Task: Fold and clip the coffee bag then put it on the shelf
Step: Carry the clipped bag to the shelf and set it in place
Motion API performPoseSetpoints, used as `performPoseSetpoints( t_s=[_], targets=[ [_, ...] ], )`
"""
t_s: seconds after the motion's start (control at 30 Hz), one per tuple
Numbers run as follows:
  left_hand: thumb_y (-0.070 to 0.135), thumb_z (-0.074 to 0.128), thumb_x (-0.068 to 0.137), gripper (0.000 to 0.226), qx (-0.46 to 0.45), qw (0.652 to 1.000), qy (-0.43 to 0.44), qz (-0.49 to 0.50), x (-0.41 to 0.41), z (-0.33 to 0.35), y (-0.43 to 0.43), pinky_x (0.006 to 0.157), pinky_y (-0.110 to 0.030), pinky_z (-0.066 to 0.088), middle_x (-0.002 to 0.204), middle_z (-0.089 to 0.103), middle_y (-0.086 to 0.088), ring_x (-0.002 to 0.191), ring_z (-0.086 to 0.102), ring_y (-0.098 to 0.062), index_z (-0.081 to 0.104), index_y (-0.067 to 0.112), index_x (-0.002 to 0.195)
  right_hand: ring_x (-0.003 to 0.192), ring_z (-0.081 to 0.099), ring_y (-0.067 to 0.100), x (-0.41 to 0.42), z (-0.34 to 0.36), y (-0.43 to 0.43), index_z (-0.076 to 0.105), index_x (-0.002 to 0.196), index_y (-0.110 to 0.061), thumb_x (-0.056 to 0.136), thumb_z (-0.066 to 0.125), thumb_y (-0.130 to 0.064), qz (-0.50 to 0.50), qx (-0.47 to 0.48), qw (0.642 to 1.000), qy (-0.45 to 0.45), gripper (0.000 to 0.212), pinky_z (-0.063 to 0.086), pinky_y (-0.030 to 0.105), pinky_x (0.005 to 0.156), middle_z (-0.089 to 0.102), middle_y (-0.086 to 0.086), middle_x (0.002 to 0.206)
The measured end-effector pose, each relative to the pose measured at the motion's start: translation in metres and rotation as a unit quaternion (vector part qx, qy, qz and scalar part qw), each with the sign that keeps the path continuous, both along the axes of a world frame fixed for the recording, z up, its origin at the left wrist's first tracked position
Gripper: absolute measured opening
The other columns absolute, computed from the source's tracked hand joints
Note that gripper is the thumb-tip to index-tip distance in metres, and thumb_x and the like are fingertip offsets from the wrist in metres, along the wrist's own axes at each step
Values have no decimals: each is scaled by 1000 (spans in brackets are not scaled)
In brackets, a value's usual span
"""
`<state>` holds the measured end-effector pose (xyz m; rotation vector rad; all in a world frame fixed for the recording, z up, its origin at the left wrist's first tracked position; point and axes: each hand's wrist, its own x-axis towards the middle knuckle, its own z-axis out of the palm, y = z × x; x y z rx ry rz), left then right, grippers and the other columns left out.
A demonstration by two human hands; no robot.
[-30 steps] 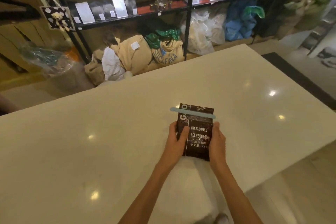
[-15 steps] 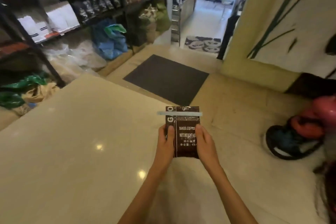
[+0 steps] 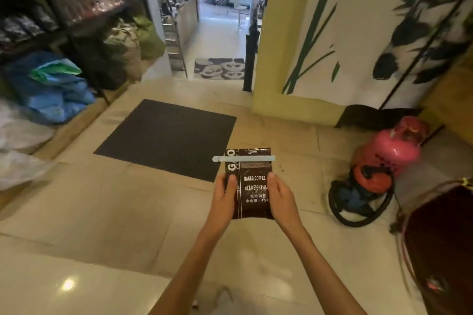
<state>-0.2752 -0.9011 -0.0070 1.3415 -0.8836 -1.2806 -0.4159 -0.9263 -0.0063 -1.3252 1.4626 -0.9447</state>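
A dark brown coffee bag (image 3: 252,186) with white print is held upright in the air in front of me, above the tiled floor. Its top is folded over, and a pale blue clip (image 3: 243,158) runs across the fold. My left hand (image 3: 225,199) grips the bag's left edge, thumb on the front. My right hand (image 3: 281,198) grips the right edge the same way. Dark metal shelves (image 3: 76,15) with packaged goods stand at the far left.
A dark floor mat (image 3: 166,138) lies ahead. Blue and white sacks (image 3: 48,89) sit under the shelves at left. A pink gas cylinder (image 3: 394,143) and a red-and-blue vacuum with hose (image 3: 363,192) stand at right. A doorway (image 3: 217,33) opens ahead. The white counter's corner (image 3: 64,289) shows at lower left.
The view has swung to the right, away from the counter and shelves toward the doorway and floor. Both hands keep the same hold on the clipped bag, now off the counter.
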Motion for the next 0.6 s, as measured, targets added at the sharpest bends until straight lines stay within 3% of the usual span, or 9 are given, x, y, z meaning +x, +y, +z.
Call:
performPoseSetpoints(
  t_s=[0.07, 0.43, 0.57, 0.6],
  targets=[
    [34, 39, 102, 34, 11, 1000, 8, 12, 20, 0, -41, 62, -16, 55, 118, 62, -7, 95, 67, -12, 41, 17, 131, 95, 67, 5, 20, 2, -43, 63, 108, -30, 104, 34, -39, 18, 2, 1000, 0, 30, 52, 19, 76, 72, -6, 100],
    [37, 41, 101, 32, 20, 986, 17, 163, 149, -5, -216, 65, -19, 56, 114, 63, -1, 93, 69, -10, 43, 19, 127, 90, 68, 2, 160, -12, -266, 62, 116, -20, 105, 32, -39, 200, 6, 980, 8, 37, 51, 11, 68, 71, -2, 102],
    [36, 42, 101, 34, 24, 960, 10, 278, 206, -12, -254, 61, -15, 55, 114, 62, -5, 84, 70, -4, 44, 14, 128, 96, 69, 13, 236, -24, -331, 55, 118, -31, 101, 33, -51, 307, 29, 951, 13, 35, 60, 37, 81, 69, 1, 107],
    [36, 42, 101, 34, 25, 951, 11, 309, 220, -13, -258, 61, -15, 54, 115, 62, -6, 84, 70, -5, 43, 15, 128, 97, 68, 14, 258, -24, -342, 54, 119, -32, 101, 33, -52, 337, 36, 941, 11, 34, 60, 39, 82, 68, 1, 107]
  ],
)
